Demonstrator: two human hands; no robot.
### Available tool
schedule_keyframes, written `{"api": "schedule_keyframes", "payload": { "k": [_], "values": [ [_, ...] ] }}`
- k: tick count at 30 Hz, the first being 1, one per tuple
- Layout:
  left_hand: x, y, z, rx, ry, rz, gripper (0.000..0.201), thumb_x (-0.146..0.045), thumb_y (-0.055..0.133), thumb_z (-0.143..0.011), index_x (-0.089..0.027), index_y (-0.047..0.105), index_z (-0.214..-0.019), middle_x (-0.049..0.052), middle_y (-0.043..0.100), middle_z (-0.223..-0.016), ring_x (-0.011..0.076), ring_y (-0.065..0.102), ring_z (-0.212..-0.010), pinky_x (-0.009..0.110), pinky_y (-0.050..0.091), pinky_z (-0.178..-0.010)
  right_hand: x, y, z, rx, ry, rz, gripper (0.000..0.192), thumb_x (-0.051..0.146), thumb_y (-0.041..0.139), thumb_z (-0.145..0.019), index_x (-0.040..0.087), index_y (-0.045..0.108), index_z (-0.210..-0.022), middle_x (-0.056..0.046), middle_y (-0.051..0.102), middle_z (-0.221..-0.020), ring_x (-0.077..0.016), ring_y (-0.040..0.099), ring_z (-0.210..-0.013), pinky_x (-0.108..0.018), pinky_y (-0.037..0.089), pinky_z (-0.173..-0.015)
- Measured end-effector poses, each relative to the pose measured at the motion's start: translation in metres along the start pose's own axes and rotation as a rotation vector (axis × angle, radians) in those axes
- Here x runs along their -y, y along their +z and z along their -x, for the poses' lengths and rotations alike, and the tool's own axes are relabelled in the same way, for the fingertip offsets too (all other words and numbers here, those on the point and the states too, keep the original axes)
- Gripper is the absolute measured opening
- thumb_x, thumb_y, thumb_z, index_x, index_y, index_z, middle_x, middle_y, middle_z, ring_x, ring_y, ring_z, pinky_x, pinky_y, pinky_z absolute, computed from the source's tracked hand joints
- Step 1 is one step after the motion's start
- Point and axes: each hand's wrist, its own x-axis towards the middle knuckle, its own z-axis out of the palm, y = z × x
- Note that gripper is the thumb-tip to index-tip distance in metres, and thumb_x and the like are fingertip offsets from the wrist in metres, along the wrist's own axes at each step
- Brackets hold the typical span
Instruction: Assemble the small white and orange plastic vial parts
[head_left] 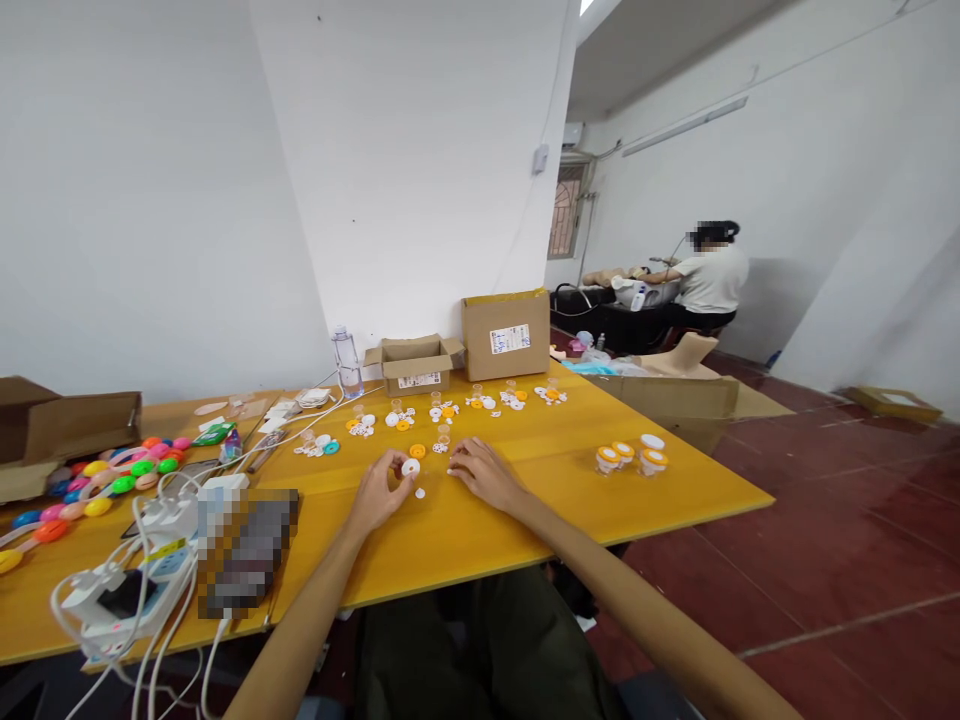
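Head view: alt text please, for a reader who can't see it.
A person's left hand pinches a small white disc over a yellow table, the right hand resting flat beside it. Rows of small white and orange parts lie beyond, near cardboard boxes.

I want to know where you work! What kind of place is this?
Probably a small assembly workroom: a long yellow table with rows of little plastic parts, cardboard boxes, and another person at a bench behind.

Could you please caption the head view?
Left hand pinches a white disc over the yellow table; right hand rests beside.
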Motion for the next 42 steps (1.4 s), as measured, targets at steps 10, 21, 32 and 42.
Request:
{"api": "schedule_keyframes", "payload": {
  "k": [10, 21, 32, 42],
  "values": [
    [0.001, 0.0, 0.001, -0.011, 0.002, -0.104, 0.013, -0.035, 0.053, -0.083, -0.024, 0.058, -0.088, -0.001, 0.064, -0.072, 0.017, 0.06, -0.064, 0.029, 0.048, -0.063, -0.013, 0.002, -0.006, 0.003, 0.057, 0.046, 0.019, 0.018, 0.052, -0.096, 0.022, 0.07, -0.096, -0.007, 0.063, -0.099, -0.02, 0.057, -0.095, -0.034, 0.047, -0.085],
    [0.009, 0.0, -0.001, 0.021, 0.07, -0.293, 0.005, -0.026, 0.057, -0.082, -0.025, 0.059, -0.087, 0.002, 0.061, -0.078, 0.0225, 0.062, -0.079, 0.033, 0.05, -0.075, -0.005, 0.018, -0.028, -0.037, 0.202, 0.134, 0.015, 0.018, 0.059, -0.091, 0.021, 0.07, -0.101, -0.011, 0.061, -0.11, -0.0244, 0.057, -0.106, -0.038, 0.047, -0.093],
    [0.018, 0.004, 0.0, 0.037, 0.156, -0.357, 0.007, -0.024, 0.057, -0.081, -0.024, 0.061, -0.088, 0.005, 0.056, -0.097, 0.0247, 0.057, -0.095, 0.04, 0.048, -0.09, 0.008, 0.025, -0.039, -0.026, 0.132, 0.163, 0.016, 0.019, 0.057, -0.092, 0.022, 0.071, -0.089, -0.012, 0.059, -0.114, -0.0258, 0.054, -0.107, -0.039, 0.049, -0.089],
    [0.017, 0.004, 0.002, 0.122, 0.121, -0.366, 0.027, -0.013, 0.054, -0.074, -0.025, 0.06, -0.097, 0.007, 0.056, -0.112, 0.0274, 0.053, -0.107, 0.043, 0.044, -0.093, 0.004, 0.024, -0.031, -0.051, 0.163, 0.195, 0.018, 0.02, 0.055, -0.093, 0.023, 0.071, -0.1, -0.012, 0.062, -0.109, -0.0255, 0.055, -0.103, -0.038, 0.048, -0.085]
  ]
}}
